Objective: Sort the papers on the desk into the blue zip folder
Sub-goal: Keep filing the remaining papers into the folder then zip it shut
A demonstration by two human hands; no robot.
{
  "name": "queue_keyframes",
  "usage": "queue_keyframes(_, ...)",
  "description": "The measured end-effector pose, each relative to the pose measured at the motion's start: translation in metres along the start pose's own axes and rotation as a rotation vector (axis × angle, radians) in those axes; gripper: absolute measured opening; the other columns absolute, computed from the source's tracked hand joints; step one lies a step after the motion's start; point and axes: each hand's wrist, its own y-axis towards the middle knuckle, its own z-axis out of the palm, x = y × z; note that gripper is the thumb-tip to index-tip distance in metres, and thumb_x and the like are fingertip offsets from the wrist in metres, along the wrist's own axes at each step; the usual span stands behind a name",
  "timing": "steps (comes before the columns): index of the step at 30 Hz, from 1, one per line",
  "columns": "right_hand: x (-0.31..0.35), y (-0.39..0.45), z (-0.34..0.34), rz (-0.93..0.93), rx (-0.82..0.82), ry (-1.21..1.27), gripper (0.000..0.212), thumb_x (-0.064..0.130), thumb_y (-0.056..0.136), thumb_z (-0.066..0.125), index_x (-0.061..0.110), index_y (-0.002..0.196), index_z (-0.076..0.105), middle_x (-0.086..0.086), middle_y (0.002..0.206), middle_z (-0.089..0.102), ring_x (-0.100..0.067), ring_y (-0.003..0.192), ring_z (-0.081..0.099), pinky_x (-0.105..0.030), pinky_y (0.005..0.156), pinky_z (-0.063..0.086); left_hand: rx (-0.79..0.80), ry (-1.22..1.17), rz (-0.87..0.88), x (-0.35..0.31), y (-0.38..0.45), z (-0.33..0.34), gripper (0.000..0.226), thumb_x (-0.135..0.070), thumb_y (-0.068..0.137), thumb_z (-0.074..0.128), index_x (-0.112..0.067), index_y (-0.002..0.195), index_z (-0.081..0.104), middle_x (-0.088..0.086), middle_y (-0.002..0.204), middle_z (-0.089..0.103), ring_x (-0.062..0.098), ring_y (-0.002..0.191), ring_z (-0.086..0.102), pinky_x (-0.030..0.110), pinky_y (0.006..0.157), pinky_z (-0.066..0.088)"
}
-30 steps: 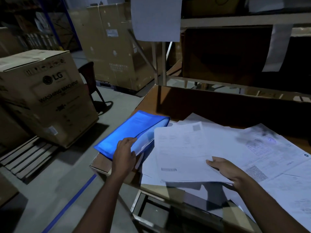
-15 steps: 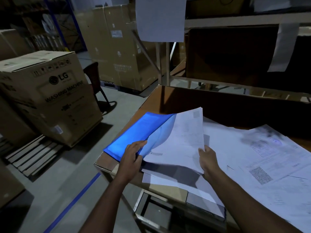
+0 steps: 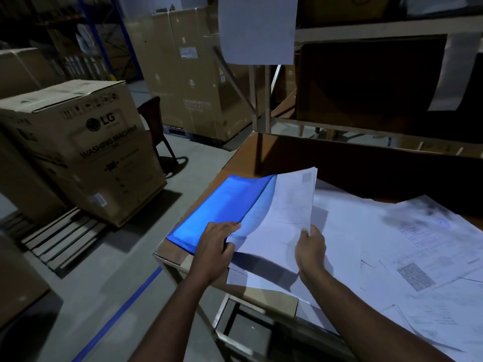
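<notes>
The blue zip folder (image 3: 222,205) lies at the left end of the desk (image 3: 240,158). My left hand (image 3: 217,244) holds its near open edge, fingers curled over the flap. My right hand (image 3: 309,246) pinches the right edge of a white printed sheet (image 3: 282,212), which is tilted up with its left part inside the folder's mouth. More loose papers (image 3: 392,244) are spread over the desk to the right, and some lie under the held sheet at the front edge.
A dark cardboard wall (image 3: 366,168) stands along the back of the desk under a metal shelf rack (image 3: 366,27) with hanging sheets. On the floor to the left stand a washing machine carton (image 3: 86,152) on a pallet, a chair (image 3: 154,124) and further cartons.
My right hand has lifted the sheet off the pile, swung it left and slid its edge into the folder's mouth. My left hand has kept its hold on the folder's open edge.
</notes>
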Motion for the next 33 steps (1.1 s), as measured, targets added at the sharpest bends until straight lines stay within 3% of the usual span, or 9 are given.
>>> queue_keyframes(5,0.006,-0.004,0.004,-0.121,-0.004,-0.015,0.024,0.015,0.106,0.037,0.01,0.105,0.061,-0.007,0.099,0.063,-0.028,0.091,0.06,-0.036,0.078,0.049,-0.028,0.101,-0.103,0.003,0.005,0.0,0.042,-0.004,0.089,0.069,-0.022,0.127,0.071,-0.009,0.123,0.07,0.016,0.115,0.057,0.026,0.09,0.049)
queue_keyframes(10,-0.001,0.007,-0.001,-0.052,-0.103,0.04,0.026,0.018,0.106,0.038,0.01,0.11,0.063,-0.009,0.104,0.066,-0.032,0.096,0.063,-0.049,0.087,0.054,0.09,0.111,-0.124,0.006,-0.001,0.002,0.063,-0.007,0.085,0.077,-0.026,0.142,0.059,-0.01,0.14,0.06,0.015,0.121,0.054,0.028,0.092,0.051)
queue_keyframes(12,-0.005,0.003,0.007,-0.035,-0.046,0.088,0.026,0.018,0.105,0.039,0.011,0.112,0.063,-0.01,0.107,0.068,-0.031,0.096,0.063,-0.048,0.089,0.054,0.092,0.052,-0.116,0.0,-0.001,0.003,0.056,-0.009,0.087,0.075,-0.027,0.139,0.062,-0.011,0.135,0.061,0.014,0.115,0.056,0.029,0.088,0.053)
queue_keyframes(17,-0.003,-0.011,0.018,0.118,0.396,0.31,0.025,0.019,0.108,0.038,0.017,0.123,0.057,-0.002,0.116,0.067,-0.023,0.105,0.064,-0.033,0.079,0.055,0.091,-0.055,-0.111,-0.004,0.0,0.005,0.049,-0.002,0.086,0.065,-0.031,0.125,0.072,-0.017,0.117,0.068,0.0,0.103,0.054,0.022,0.083,0.053)
queue_keyframes(21,-0.01,-0.001,0.024,0.196,0.303,0.283,0.03,0.021,0.106,0.038,0.017,0.131,0.055,-0.004,0.126,0.064,-0.026,0.11,0.062,-0.041,0.093,0.053,0.081,-0.074,-0.114,-0.004,-0.002,0.004,0.041,-0.009,0.09,0.07,-0.034,0.122,0.073,-0.02,0.114,0.07,-0.002,0.1,0.057,0.012,0.078,0.048)
queue_keyframes(23,-0.005,-0.005,0.03,0.239,0.318,0.278,0.029,0.022,0.107,0.037,0.015,0.129,0.053,-0.006,0.122,0.064,-0.025,0.102,0.063,-0.037,0.083,0.055,0.062,-0.101,-0.112,-0.008,-0.002,0.004,0.038,-0.011,0.091,0.071,-0.034,0.12,0.074,-0.02,0.113,0.069,0.002,0.101,0.061,0.02,0.08,0.054)
queue_keyframes(26,0.012,-0.021,0.037,0.314,0.567,0.14,0.024,0.03,0.108,0.033,0.016,0.117,0.05,-0.002,0.088,0.06,-0.013,0.067,0.056,-0.023,0.052,0.043,0.059,-0.112,-0.108,-0.011,-0.002,0.005,0.035,-0.012,0.09,0.071,-0.033,0.118,0.075,-0.021,0.111,0.07,0.004,0.102,0.064,0.029,0.083,0.058)
queue_keyframes(28,0.016,-0.022,0.04,0.325,0.671,0.021,0.023,0.033,0.107,0.035,0.015,0.115,0.047,-0.006,0.086,0.058,-0.015,0.059,0.057,-0.024,0.048,0.042,0.061,-0.103,-0.11,-0.009,-0.003,0.004,0.034,-0.013,0.09,0.069,-0.033,0.117,0.075,-0.02,0.111,0.071,0.005,0.101,0.064,0.032,0.082,0.058)
queue_keyframes(33,0.008,-0.006,0.046,0.147,0.475,-0.189,0.018,0.022,0.104,0.038,0.009,0.109,0.049,-0.018,0.1,0.061,-0.027,0.068,0.056,-0.028,0.05,0.043,0.007,-0.081,-0.093,-0.002,-0.003,0.0,0.041,-0.005,0.088,0.067,-0.034,0.116,0.076,-0.023,0.109,0.072,0.0,0.101,0.059,0.022,0.076,0.055)
